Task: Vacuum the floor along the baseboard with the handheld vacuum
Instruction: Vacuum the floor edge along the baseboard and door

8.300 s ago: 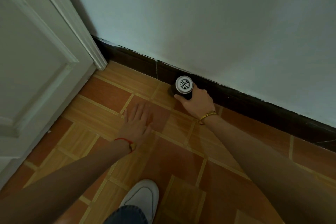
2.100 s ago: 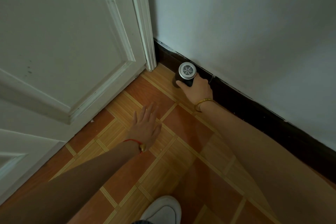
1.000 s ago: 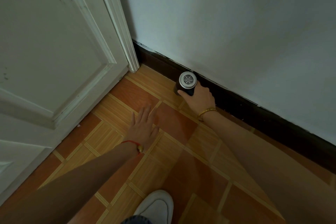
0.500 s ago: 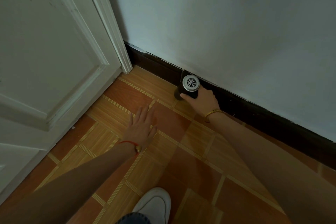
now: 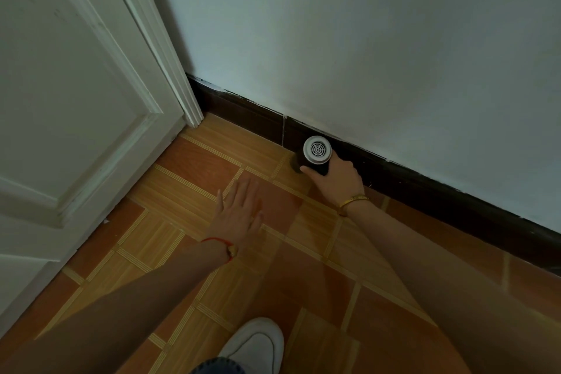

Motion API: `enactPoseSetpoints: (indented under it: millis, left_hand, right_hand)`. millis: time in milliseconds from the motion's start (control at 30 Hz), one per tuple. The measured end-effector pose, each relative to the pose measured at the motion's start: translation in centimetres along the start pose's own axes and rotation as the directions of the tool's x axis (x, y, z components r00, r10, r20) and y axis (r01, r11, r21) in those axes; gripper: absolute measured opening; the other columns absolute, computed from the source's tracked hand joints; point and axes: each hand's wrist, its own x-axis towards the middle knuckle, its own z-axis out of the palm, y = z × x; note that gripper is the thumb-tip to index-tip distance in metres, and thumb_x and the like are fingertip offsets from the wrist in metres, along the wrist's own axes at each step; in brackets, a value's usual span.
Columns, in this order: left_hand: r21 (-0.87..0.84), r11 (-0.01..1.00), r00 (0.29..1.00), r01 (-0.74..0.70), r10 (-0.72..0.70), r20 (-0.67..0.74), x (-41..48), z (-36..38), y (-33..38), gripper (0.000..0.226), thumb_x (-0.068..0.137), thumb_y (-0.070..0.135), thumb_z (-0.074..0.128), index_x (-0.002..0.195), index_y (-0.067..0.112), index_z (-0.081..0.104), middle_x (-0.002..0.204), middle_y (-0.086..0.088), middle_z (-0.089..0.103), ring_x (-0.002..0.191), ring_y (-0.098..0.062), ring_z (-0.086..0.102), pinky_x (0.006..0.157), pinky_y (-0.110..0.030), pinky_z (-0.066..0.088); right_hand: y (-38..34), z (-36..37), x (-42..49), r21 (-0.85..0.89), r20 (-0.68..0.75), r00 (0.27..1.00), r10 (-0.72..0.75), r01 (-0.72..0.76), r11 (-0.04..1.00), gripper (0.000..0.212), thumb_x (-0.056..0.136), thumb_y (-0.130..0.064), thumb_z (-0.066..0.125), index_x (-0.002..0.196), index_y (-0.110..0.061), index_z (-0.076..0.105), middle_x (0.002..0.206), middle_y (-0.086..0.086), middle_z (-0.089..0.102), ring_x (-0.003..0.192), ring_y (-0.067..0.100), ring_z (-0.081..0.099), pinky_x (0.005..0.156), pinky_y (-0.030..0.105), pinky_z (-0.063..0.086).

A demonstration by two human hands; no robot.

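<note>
Where the view begins, nearest the wearer, a white shoe (image 5: pixel 256 343) stands on the orange tiled floor (image 5: pixel 188 167). Further out, the left hand (image 5: pixel 239 212) lies flat on the tiles, fingers spread, holding nothing. Beyond it, the right hand (image 5: pixel 338 179) grips the handheld vacuum (image 5: pixel 314 155) — its grilled end facing up — against the dark baseboard (image 5: pixel 440 194), near a white door (image 5: pixel 76 94).

Glossy wood-look floor tiles (image 5: pixel 194 167); dark glossy baseboard (image 5: pixel 249 118); matt painted wall (image 5: pixel 364 39).
</note>
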Motion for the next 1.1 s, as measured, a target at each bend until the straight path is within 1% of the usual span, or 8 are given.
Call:
enactPoseSetpoints:
  millis: [200, 333, 400, 500, 633, 700, 900, 1100]
  left_hand:
    - [0.010, 0.999, 0.999, -0.040, 0.041, -0.013, 0.2, 0.4, 1.5, 0.090, 0.077, 0.060, -0.010, 0.157, 0.019, -0.002, 0.165, -0.006, -0.004, 0.152, -0.024, -0.009, 0.113, -0.043, -0.018]
    - [0.007, 0.999, 0.999, -0.043, 0.043, 0.004, 0.7, 0.6, 2.9, 0.065, 0.102, 0.048, 0.020, 0.157, 0.019, -0.002, 0.165, -0.006, -0.006, 0.152, -0.025, -0.009, 0.114, -0.044, -0.017]
    - [0.001, 0.998, 0.998, -0.058, 0.058, -0.002, 0.9, 0.8, 3.7, 0.064, 0.104, 0.042, 0.025, 0.157, 0.020, -0.002, 0.165, -0.006, -0.006, 0.152, -0.025, -0.009, 0.114, -0.044, -0.017]
    - [0.011, 0.997, 0.997, -0.080, 0.080, 0.019, 1.3, 1.1, 4.9, 0.065, 0.103, 0.045, 0.022, 0.156, 0.020, -0.003, 0.165, -0.005, -0.008, 0.152, -0.025, -0.008, 0.113, -0.044, -0.017]
    - [0.018, 0.991, 0.991, -0.129, 0.129, 0.034, 1.7, 1.7, 6.4, 0.085, 0.082, 0.061, -0.004, 0.157, 0.020, -0.001, 0.165, -0.005, -0.006, 0.152, -0.025, -0.009, 0.116, -0.047, -0.012]
    - [0.018, 0.989, 0.989, -0.146, 0.145, 0.030, 1.8, 2.2, 7.1, 0.088, 0.079, 0.061, -0.007, 0.157, 0.020, 0.001, 0.165, -0.005, -0.004, 0.152, -0.025, -0.008, 0.119, -0.049, -0.008]
    - [-0.018, 0.984, 0.983, -0.176, 0.177, 0.050, 2.2, 2.9, 8.9, 0.086, 0.078, 0.057, -0.001, 0.156, 0.020, -0.002, 0.165, -0.005, -0.008, 0.151, -0.024, -0.011, 0.120, -0.051, -0.005]
    - [-0.033, 0.982, 0.982, -0.187, 0.188, 0.034, 2.2, 3.4, 9.9, 0.067, 0.100, 0.040, 0.027, 0.157, 0.019, -0.002, 0.165, -0.006, -0.008, 0.151, -0.023, -0.012, 0.121, -0.050, -0.005]
  right_hand:
    - [1.5, -0.7, -0.4, 0.058, -0.010, 0.999, 0.038, -0.037, 0.998, 0.075, 0.086, -0.063, 0.063, 0.144, -0.018, 0.047, 0.118, 0.011, 0.068, 0.106, 0.029, 0.066, 0.088, 0.042, 0.057]
    - [2.7, -1.3, -0.7, 0.088, 0.009, 1.000, 0.026, -0.027, 0.996, 0.075, 0.084, -0.065, 0.064, 0.142, -0.020, 0.049, 0.116, 0.007, 0.070, 0.101, 0.024, 0.067, 0.087, 0.043, 0.059]
    - [3.4, -1.6, -1.0, 0.073, -0.002, 1.000, 0.026, -0.026, 0.997, 0.075, 0.085, -0.064, 0.064, 0.143, -0.019, 0.048, 0.117, 0.008, 0.069, 0.103, 0.025, 0.067, 0.088, 0.043, 0.058]
    - [4.6, -2.1, -1.4, 0.049, -0.037, 0.998, 0.042, -0.040, 0.998, 0.076, 0.086, -0.063, 0.063, 0.145, -0.017, 0.046, 0.118, 0.010, 0.069, 0.106, 0.028, 0.066, 0.088, 0.043, 0.058]
    - [6.1, -2.8, -1.7, 0.077, -0.018, 0.999, 0.040, -0.038, 0.996, 0.077, 0.086, -0.063, 0.064, 0.145, -0.019, 0.045, 0.120, 0.009, 0.069, 0.108, 0.027, 0.066, 0.089, 0.044, 0.058]
    - [6.7, -3.2, -1.9, 0.085, -0.013, 0.999, 0.031, -0.030, 0.996, 0.076, 0.086, -0.063, 0.064, 0.145, -0.019, 0.046, 0.122, 0.008, 0.068, 0.110, 0.027, 0.065, 0.090, 0.044, 0.057]
    - [7.9, -3.1, -2.5, 0.075, -0.048, 0.998, 0.047, -0.043, 0.996, 0.077, 0.085, -0.066, 0.062, 0.145, -0.020, 0.046, 0.120, 0.008, 0.069, 0.110, 0.028, 0.065, 0.090, 0.046, 0.057]
    - [8.9, -3.6, -3.0, 0.079, -0.074, 0.995, 0.072, -0.066, 0.995, 0.076, 0.086, -0.065, 0.062, 0.145, -0.020, 0.046, 0.116, 0.007, 0.071, 0.104, 0.026, 0.067, 0.086, 0.044, 0.058]
